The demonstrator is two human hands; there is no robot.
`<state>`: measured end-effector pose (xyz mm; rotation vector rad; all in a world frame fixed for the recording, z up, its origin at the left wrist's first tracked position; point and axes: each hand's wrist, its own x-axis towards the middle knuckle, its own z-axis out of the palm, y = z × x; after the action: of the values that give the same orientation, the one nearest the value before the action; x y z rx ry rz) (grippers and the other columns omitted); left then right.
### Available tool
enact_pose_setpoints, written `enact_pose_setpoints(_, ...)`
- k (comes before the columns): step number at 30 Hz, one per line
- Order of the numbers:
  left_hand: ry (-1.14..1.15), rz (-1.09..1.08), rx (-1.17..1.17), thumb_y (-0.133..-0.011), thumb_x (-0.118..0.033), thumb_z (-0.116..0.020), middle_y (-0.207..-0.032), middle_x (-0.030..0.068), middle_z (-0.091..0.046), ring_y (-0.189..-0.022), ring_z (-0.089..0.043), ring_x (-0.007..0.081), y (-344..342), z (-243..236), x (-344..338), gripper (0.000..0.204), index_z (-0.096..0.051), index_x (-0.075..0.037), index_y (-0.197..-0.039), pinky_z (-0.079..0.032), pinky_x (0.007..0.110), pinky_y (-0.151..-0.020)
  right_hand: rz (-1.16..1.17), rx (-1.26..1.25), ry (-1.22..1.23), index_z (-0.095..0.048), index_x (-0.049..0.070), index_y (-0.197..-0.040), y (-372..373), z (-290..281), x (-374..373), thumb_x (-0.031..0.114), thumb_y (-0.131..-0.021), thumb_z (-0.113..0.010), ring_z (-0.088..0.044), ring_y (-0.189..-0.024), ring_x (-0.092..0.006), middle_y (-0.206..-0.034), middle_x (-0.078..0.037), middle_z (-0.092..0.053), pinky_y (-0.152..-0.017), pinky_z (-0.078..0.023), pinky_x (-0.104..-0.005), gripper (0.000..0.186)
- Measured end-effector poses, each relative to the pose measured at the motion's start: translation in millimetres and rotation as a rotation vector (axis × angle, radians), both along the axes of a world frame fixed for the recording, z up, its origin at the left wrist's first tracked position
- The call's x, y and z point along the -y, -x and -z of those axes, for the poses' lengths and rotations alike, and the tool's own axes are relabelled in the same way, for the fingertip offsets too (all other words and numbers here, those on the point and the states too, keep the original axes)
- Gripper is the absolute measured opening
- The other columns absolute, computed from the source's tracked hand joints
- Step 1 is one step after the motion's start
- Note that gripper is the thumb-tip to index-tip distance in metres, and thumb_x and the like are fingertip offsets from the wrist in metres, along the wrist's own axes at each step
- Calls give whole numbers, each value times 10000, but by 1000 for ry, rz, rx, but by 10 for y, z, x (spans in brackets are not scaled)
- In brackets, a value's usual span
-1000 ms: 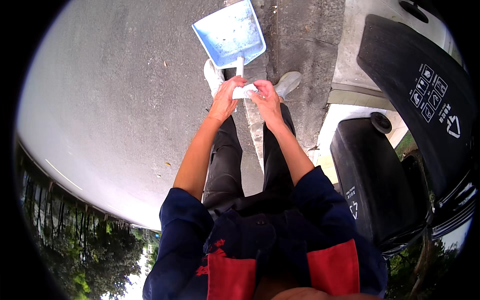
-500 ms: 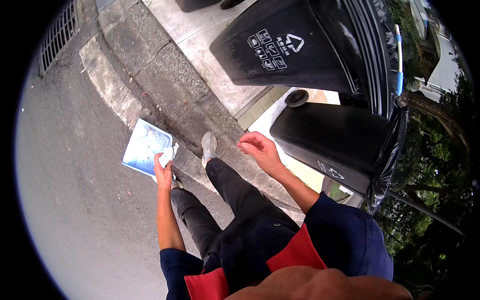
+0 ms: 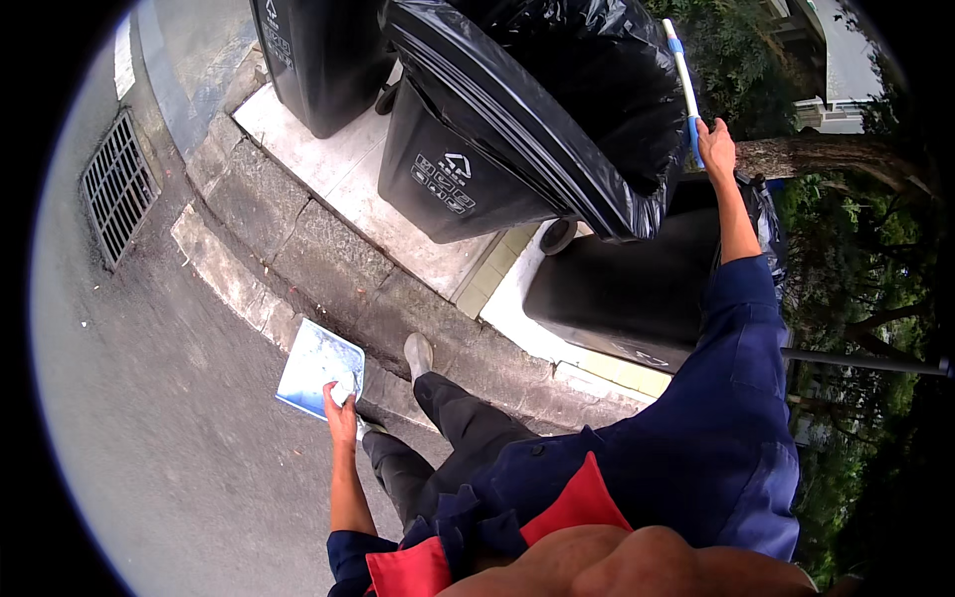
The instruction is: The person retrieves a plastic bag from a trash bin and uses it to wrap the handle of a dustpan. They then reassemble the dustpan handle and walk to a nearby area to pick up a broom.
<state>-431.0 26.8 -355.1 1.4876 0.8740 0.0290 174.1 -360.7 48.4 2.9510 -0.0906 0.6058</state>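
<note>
Low on the left, my left hand [image 3: 340, 416] is closed round a crumpled white tissue [image 3: 342, 387]. It is at the near edge of a light-blue dustpan [image 3: 316, 360] with dark specks in its bed; whether these fingers also grip the pan's handle is hidden. My right hand [image 3: 718, 151] is stretched far out to the right, its fingers at the blue lower end of a white-and-blue stick [image 3: 684, 85]. The stick stands against the rim of a large black wheeled bin [image 3: 438, 169] lined with a black plastic bag [image 3: 597, 90].
A second black bin [image 3: 617, 289] stands nearer on the right, and another bin [image 3: 318, 60] is at the far left. A stone kerb [image 3: 328, 249] runs past my feet. Beyond it lie a drain grate [image 3: 119, 189] and asphalt road. A tree trunk [image 3: 826, 159] rises at the right.
My right hand has swung from above the kerb out to the stick at the bin. The view has turned; my left hand keeps the tissue by the dustpan.
</note>
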Motion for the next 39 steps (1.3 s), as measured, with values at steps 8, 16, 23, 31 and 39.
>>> enact_pose_setpoints(8,-27,-65,-27,-744,-43,-587,-909,110,-528,-886,-495,205,-301,-270,210,345,-456,-38,-1063,-409,319,-799,80,-71,-39,-532,62,-1130,-313,78,51,443,-840,-497,-568,-990,-387,-1030,-235,-603,-842,-443,-456,480)
enact_pose_setpoints(16,-163,-114,-64,-761,-84,-616,-850,121,-566,-818,-537,220,-90,205,175,358,-456,-79,-1081,-432,330,-737,-744,-721,-1025,-317,6,-1306,2461,-96,-1715,191,-915,-505,-496,-494,-93,-792,-107,-548,-391,-376,-180,472)
enact_pose_setpoints(23,-3,-246,-10,-738,-35,-606,-931,167,-577,-927,-549,359,173,714,214,314,-464,-76,-1014,-430,391,-784,-265,-1701,-447,-471,39,-1274,4094,1497,-2194,60,-841,-571,-453,-508,-64,-694,-51,-538,-460,-378,-215,445)
enact_pose_setpoints(31,4,-253,-73,-748,-16,-559,-964,139,-572,-994,-526,361,650,1230,304,240,-479,-71,-967,-427,399,-819,-557,-1696,-16,-510,13,-1220,4555,1981,-2501,64,-833,-590,-507,-597,-173,-808,-208,-593,-587,-443,-282,398)
enact_pose_setpoints(39,72,-275,-105,-747,-5,-568,-975,133,-569,-1015,-515,360,925,1377,498,243,-482,-93,-956,-418,409,-840,-617,-1732,71,-510,8,-1211,4827,2069,-2722,59,-838,-587,-555,-630,-255,-875,-234,-599,-612,-454,-315,384)
